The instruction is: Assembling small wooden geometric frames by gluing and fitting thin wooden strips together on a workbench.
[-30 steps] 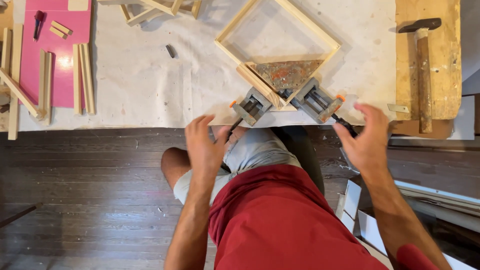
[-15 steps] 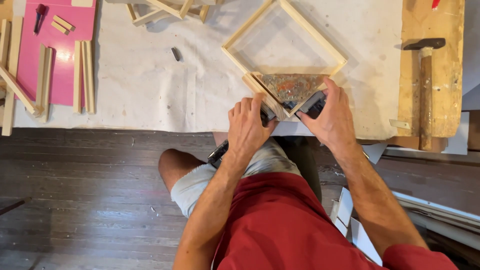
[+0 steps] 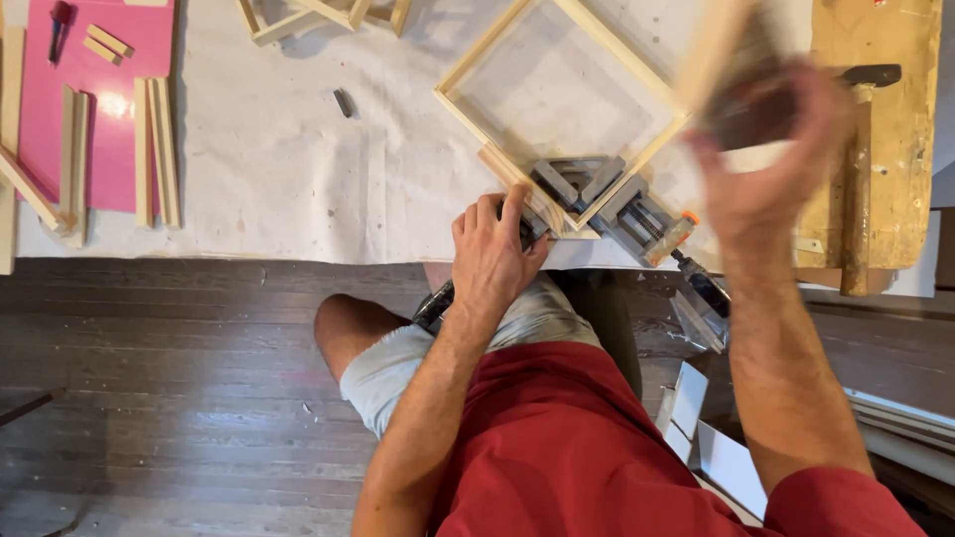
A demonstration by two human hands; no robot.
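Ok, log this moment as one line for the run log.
left hand: resting on corner clamp at wooden frame corner | right hand: raised, holding blurred block | hammer: on board at right

Bare cloth left of the frame, right side crowded

Open tabletop (image 3: 298, 179) between wood strips (image 3: 157, 149) and wooden frame (image 3: 557, 89); corner clamp (image 3: 597, 194), hammer (image 3: 860, 149) block the right.

Packages: none in view.
Labels: none that can be made out on anything on the tabletop (image 3: 298, 179).
Signs: none.
Screens: none.
Unclear: white flat pieces (image 3: 711, 443) lie on the floor at lower right, just beside the red shirt; whether they are boxes or plain boards cannot be told.
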